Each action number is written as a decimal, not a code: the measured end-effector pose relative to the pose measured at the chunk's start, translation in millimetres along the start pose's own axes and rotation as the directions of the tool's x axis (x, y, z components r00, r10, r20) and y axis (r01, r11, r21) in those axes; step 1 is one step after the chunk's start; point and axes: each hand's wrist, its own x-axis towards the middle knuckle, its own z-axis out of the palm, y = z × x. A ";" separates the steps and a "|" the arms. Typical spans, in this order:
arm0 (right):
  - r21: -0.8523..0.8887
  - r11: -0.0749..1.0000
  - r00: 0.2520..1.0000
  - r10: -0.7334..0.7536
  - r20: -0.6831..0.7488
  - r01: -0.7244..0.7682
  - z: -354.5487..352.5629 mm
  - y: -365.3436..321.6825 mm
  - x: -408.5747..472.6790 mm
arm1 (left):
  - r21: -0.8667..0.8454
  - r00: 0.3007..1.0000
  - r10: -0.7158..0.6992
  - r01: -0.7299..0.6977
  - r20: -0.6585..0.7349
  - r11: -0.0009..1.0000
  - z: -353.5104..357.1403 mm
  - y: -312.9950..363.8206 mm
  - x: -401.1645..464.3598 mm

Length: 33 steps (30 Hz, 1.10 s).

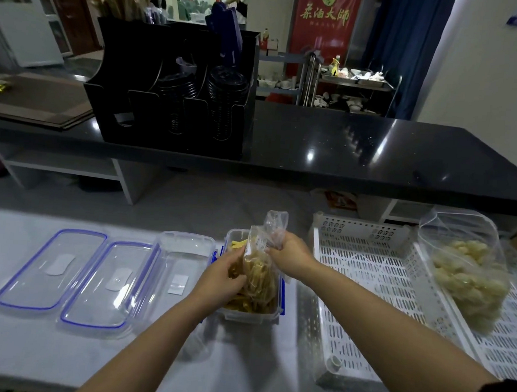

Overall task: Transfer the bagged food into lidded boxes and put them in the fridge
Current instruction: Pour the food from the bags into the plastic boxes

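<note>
A person stood at a pale tabletop (45, 349) with both bare arms stretched forward over a clear plastic box (251, 312) near the middle of the tabletop. The right hand (290, 253) pinched the gathered neck of a clear bag (261, 274) and held it upright above the box, fingers curled round the plastic. The left hand (226, 277) gripped the bag's lower side, fingers wrapped against the yellowish strips of food inside. The bag's bottom sat in the box, where more yellow strips (239, 244) lay. Just left of the box stood a second clear box (184, 252), and further toward the left edge lay two clear lids with blue rims, one (112, 284) beside the other (50, 269). Toward the right edge sat white slotted crates (367, 272); a second clear bag (470, 278) of pale lumpy food rested upon them. Behind the tabletop ran a glossy black counter (345, 146) carrying a black organiser (173, 90) stacked with dark cup lids.
</note>
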 end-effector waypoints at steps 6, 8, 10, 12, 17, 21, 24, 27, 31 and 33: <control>0.083 0.992 0.995 -0.095 -0.013 0.096 -12.8 -17.5 -8.1 | -0.029 0.999 -0.020 0.019 -0.032 0.999 -7.2 1.5 0.6; 0.117 0.984 0.990 -0.133 -0.040 0.137 -18.5 -24.9 -11.0 | -0.056 0.999 -0.007 0.004 -0.045 0.998 -9.7 8.8 -0.2; 0.145 0.975 0.985 -0.164 -0.060 0.171 -22.7 -31.4 -13.0 | -0.083 0.999 0.009 -0.013 -0.051 0.996 -12.5 18.1 -3.4; 0.160 0.968 0.980 -0.181 -0.082 0.192 -26.5 -36.6 -13.3 | -0.107 0.998 0.029 -0.034 -0.049 0.994 -14.1 23.0 -5.1; 0.185 0.961 0.976 -0.189 -0.110 0.207 -34.6 -44.1 -13.1 | -0.172 0.999 0.037 -0.042 -0.029 0.984 -13.5 26.4 -5.7; 0.203 0.956 0.975 -0.190 -0.115 0.211 -39.8 -47.1 -13.9 | -0.154 0.998 0.055 -0.058 -0.023 0.986 -12.2 23.8 -4.5; 0.212 0.955 0.976 -0.185 -0.117 0.207 -42.3 -48.3 -14.9 | -0.107 0.997 0.070 -0.073 -0.028 0.992 -10.3 23.2 -4.9; 0.190 0.960 0.974 -0.183 -0.131 0.206 -43.8 -47.2 -16.3 | -0.089 0.997 0.074 -0.077 -0.034 0.993 -7.4 21.4 -3.5; 0.196 0.960 0.974 -0.175 -0.144 0.202 -46.7 -46.3 -16.3 | -0.084 0.996 0.081 -0.084 -0.035 0.993 -8.4 24.6 -1.9; 0.195 0.960 0.974 -0.175 -0.146 0.202 -48.5 -46.3 -17.2 | -0.088 0.996 0.077 -0.080 -0.035 0.993 -10.3 26.1 -1.9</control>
